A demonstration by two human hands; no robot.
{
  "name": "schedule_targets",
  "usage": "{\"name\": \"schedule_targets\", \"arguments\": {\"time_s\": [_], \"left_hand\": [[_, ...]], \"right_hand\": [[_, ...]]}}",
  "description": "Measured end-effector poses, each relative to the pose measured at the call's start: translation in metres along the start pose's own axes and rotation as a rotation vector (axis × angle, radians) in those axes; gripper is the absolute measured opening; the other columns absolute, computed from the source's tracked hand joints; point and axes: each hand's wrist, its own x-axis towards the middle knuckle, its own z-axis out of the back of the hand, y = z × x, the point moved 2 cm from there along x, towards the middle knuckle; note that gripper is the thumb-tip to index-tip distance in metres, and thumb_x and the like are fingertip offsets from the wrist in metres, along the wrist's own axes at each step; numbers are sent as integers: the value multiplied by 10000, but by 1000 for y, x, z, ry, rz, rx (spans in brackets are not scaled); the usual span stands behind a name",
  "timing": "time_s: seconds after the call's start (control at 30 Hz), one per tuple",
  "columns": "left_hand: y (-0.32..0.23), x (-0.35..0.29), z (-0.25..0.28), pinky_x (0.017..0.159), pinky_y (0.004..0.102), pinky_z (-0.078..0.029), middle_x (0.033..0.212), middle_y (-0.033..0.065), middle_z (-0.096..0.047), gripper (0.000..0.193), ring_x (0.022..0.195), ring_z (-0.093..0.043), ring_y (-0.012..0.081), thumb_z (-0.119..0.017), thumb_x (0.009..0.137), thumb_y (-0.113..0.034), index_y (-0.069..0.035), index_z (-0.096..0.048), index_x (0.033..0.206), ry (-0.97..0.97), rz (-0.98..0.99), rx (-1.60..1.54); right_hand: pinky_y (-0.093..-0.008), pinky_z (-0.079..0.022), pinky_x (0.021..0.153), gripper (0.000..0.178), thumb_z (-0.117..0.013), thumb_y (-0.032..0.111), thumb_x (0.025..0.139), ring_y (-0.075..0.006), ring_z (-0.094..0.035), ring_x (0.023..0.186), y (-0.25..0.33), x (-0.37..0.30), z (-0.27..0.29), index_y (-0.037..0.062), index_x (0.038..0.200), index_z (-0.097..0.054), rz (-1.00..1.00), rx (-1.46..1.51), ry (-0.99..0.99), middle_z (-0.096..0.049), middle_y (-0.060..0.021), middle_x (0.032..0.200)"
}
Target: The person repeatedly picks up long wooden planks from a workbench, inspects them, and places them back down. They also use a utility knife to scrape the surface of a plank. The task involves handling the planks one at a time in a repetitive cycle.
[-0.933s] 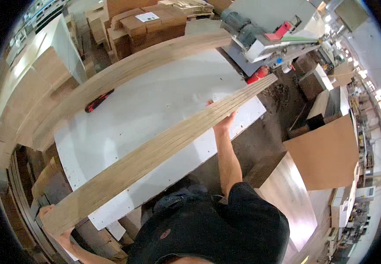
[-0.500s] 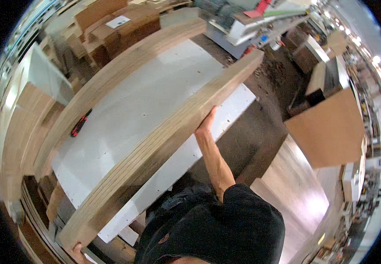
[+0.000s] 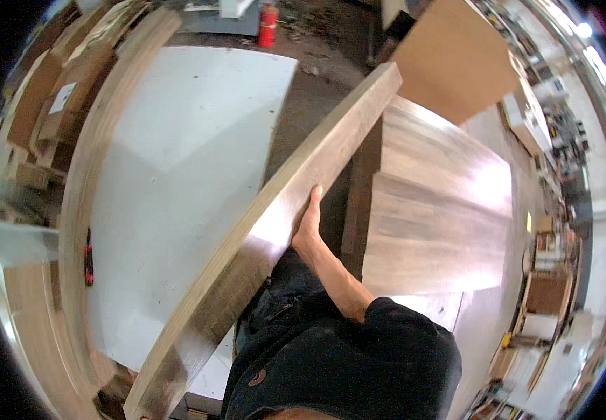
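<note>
1. Right hand presses flat, fingers up, against the long wooden plank, gripping its edge near the middle.
2. Left hand is out of sight, so its state cannot be told.
3. The plank is held off the white surface, its long axis running from the lower left by the person's body to the upper right.
4. It lies just left of the right hand; stacked wood panels sit to the right, and a red tool lies on the surface.

Long board now swung rightward
</note>
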Motion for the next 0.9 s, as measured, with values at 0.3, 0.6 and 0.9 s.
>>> {"name": "schedule_targets", "arguments": {"time_s": [0.3,0.6,0.9], "left_hand": [[-82,88,-67,892,393,-483,1281,97,-535,988,1058,-573,257,-927,573,-321,-39,-465,1399,287,-172,63],[-228,85,-228,886,386,-485,1315,97,-533,1032,1061,-575,261,-936,567,-301,-40,-443,1435,525,-345,169],[-332,-42,-449,888,388,-514,1242,112,-585,944,1056,-608,258,-904,599,-281,-18,-465,1392,848,-331,42]], "right_hand": [[-533,-343,1129,890,-408,745,944,-350,-426,1368,23,-49,173,98,1548,-310,179,205,-460,-415,-136,1534],[-480,-289,1173,904,-437,744,935,-336,-383,1399,91,-3,309,79,1541,-344,355,471,-581,-376,-116,1569],[-471,-253,1192,908,-391,747,947,-302,-334,1451,244,96,417,94,1568,-287,299,522,-666,-322,-91,1612]]}}
